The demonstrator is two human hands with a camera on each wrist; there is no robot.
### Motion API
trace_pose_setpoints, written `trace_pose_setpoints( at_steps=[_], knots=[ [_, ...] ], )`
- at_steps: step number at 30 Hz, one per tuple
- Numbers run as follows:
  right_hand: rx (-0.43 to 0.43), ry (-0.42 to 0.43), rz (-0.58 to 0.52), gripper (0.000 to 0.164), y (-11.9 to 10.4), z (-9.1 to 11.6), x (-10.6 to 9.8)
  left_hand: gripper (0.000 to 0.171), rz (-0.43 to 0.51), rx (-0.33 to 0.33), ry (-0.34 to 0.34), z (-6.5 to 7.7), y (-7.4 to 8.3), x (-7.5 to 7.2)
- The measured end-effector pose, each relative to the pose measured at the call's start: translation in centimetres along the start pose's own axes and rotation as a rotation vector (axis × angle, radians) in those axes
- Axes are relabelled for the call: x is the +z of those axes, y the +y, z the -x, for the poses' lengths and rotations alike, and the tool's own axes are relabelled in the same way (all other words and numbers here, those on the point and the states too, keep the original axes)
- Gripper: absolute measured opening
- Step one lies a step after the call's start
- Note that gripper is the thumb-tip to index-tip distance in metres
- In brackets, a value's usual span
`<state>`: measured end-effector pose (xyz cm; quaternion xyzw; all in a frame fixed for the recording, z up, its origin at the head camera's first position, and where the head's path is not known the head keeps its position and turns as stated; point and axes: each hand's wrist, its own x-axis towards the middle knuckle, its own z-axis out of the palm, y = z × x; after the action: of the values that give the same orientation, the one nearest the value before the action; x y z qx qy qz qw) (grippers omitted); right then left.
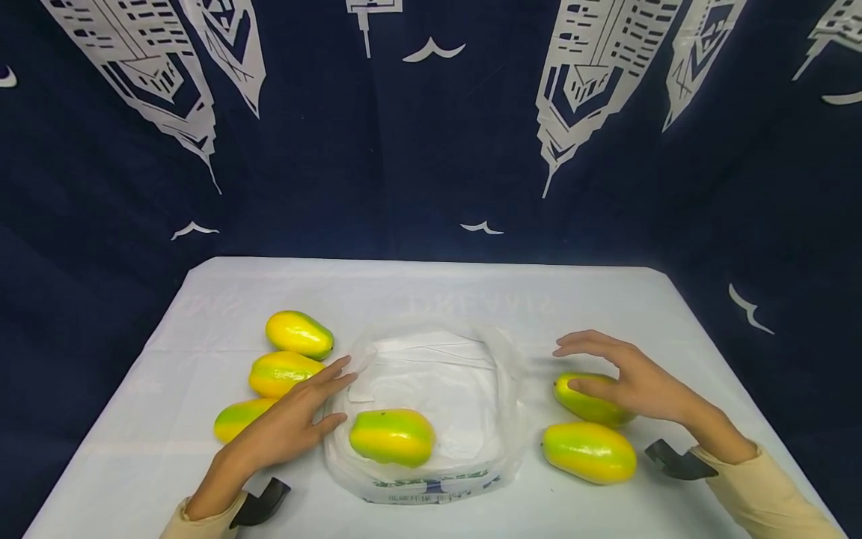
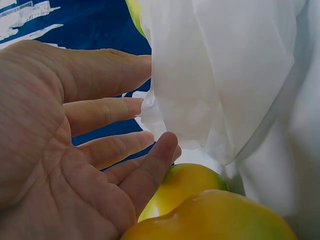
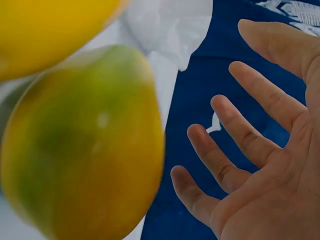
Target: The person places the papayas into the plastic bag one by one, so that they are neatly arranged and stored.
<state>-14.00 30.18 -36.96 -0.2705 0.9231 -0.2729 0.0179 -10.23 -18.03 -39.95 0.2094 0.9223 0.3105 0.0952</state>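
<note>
A white translucent plastic bag [image 1: 508,419] stands with its mouth spread wide, printed letters on its near side. In it, at the near left, lies a yellow-green papaya-like fruit [image 1: 393,437]. My left hand [image 1: 286,427] is beside the bag's left wall, fingers extended; in the left wrist view its fingertips are right at the plastic [image 2: 215,75]. My right hand [image 1: 640,382] hovers with spread fingers over the farther fruit [image 1: 589,400] on the right, its thumb overlapping it in the head view. The right wrist view shows that palm apart from a nearby fruit [image 3: 90,145].
Left of the bag, three similar fruits lie in a row: far [image 1: 299,334], middle [image 1: 283,373] and near [image 1: 239,419], the near ones partly behind my left hand. Another fruit [image 1: 589,452] lies at the near right. A white-covered table [image 1: 431,288] meets a dark blue printed cloth [image 1: 377,165].
</note>
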Motion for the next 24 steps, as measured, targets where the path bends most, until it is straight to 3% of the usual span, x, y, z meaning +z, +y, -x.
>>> trace_pose_setpoints(
  at_steps=[15,24],
  knots=[
    [0.083,-0.063,-0.103,0.042,2.2,1.9,-0.1,0.056,-0.004,-0.006,0.001,0.1,0.0,0.1],
    [0.097,-0.057,-0.112,0.046,3.5,3.1,0.1,0.056,-0.005,-0.007,-0.003,0.0,0.1,0.0]
  ],
)
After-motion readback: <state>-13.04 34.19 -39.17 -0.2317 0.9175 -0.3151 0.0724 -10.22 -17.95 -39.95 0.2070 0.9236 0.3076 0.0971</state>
